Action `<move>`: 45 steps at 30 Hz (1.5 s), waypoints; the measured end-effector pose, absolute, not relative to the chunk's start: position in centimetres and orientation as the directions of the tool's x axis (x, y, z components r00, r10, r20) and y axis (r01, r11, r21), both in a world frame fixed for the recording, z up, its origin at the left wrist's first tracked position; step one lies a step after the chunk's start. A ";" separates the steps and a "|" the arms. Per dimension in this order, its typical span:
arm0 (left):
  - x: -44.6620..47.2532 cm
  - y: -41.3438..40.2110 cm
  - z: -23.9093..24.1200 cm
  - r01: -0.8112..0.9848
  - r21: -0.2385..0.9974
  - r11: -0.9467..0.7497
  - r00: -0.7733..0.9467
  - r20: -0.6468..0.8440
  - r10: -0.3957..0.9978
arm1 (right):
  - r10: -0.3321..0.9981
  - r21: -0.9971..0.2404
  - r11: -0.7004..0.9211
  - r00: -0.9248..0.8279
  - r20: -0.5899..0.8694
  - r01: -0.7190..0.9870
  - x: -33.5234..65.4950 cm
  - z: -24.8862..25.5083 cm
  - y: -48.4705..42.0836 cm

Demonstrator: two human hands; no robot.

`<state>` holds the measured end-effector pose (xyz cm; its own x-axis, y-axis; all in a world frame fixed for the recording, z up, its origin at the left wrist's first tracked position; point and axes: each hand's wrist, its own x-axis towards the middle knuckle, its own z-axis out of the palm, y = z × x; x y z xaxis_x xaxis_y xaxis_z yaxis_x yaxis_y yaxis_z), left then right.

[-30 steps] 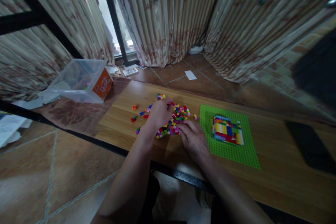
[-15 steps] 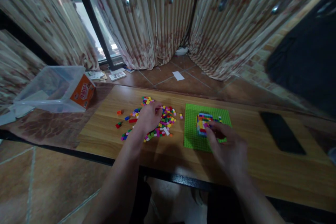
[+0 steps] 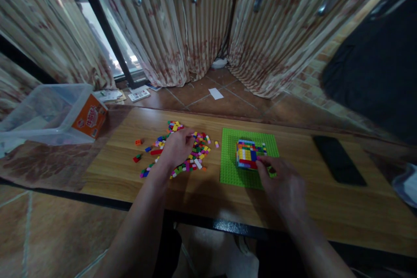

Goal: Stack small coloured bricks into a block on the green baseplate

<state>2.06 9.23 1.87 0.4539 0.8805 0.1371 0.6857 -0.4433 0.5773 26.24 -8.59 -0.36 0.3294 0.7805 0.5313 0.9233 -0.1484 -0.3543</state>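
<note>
A: The right hand (image 3: 283, 184) is seen at the near right corner of the brick block (image 3: 248, 154), fingertips drawn together and touching it. Whether a brick is pinched there cannot be told.

B: The block is seated on the green baseplate (image 3: 231, 173), mid-table (image 3: 325, 208). A fitting step is judged to be in hand.

A: The left hand (image 3: 177, 147) is laid palm down on the loose brick pile (image 3: 198, 150), just left of the baseplate, fingers curled. A grip cannot be confirmed.

B: 2 hands, 2 stations. For the next move, a square press onto the studs would be called for, with the baseplate kept from sliding.

A: 1 dark phone (image 3: 339, 158) is noted well to the right, and 1 clear tub (image 3: 48, 113) far left.
</note>
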 end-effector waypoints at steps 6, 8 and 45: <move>1.9 9.2 1.8 0.702 0.577 -0.418 0.432 0.122 0.894 | 0.762 -0.330 -0.143 0.316 0.565 0.933 25.9 -0.4 -8.7; 1.8 9.2 1.8 0.715 0.568 -0.408 0.426 0.109 0.898 | 0.761 -0.316 -0.160 0.320 0.564 0.935 25.9 -0.3 -8.8; 1.9 9.3 1.7 0.722 0.532 -0.442 0.467 0.096 0.879 | 0.704 -0.870 -0.296 0.706 0.081 0.395 28.2 -1.3 -7.5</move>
<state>1.92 9.31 1.66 0.4674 0.8789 0.0955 0.7224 -0.4420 0.5318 28.16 -7.49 -1.29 0.7056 0.7039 0.0809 0.3949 -0.2959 -0.8698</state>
